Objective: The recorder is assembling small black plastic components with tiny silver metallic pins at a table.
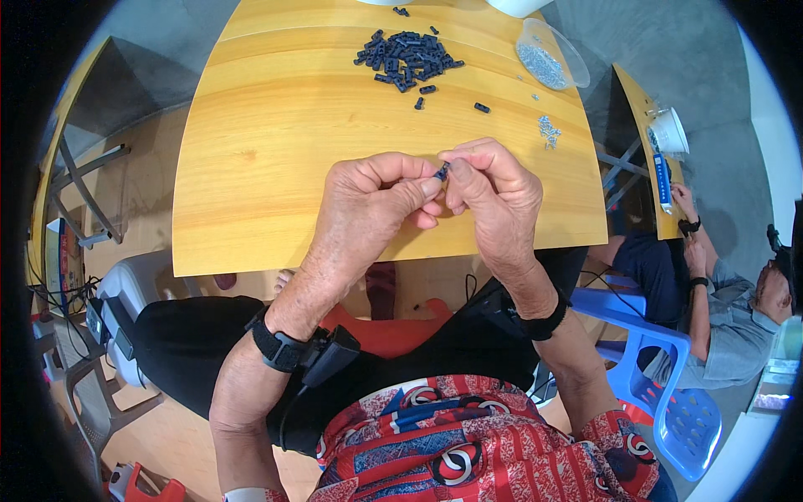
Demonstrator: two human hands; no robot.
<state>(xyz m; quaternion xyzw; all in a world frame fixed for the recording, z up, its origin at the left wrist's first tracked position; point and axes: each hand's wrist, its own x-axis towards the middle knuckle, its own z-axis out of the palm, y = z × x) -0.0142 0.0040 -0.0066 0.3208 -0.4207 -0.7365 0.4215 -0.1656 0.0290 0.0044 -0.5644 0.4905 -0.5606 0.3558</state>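
Over the near part of the wooden table, my left hand [376, 197] pinches a small black plastic piece [441, 172] between thumb and fingertips. My right hand [495, 182] meets it from the other side, thumb and fingers pressed together at the end of the piece. Whatever the right fingertips hold is hidden. Farther back lies a heap of similar black plastic pieces [408, 58], with a few strays, one black piece [482, 108] among them. To the right is a small scatter of silvery screws [549, 131].
A clear plastic tub [548, 60] of small metal parts stands at the table's [251, 151] far right edge. On the right a co-worker sits by another table, with a white bucket [668, 131] and a blue box [662, 180]. A blue plastic chair [661, 368] is beside me.
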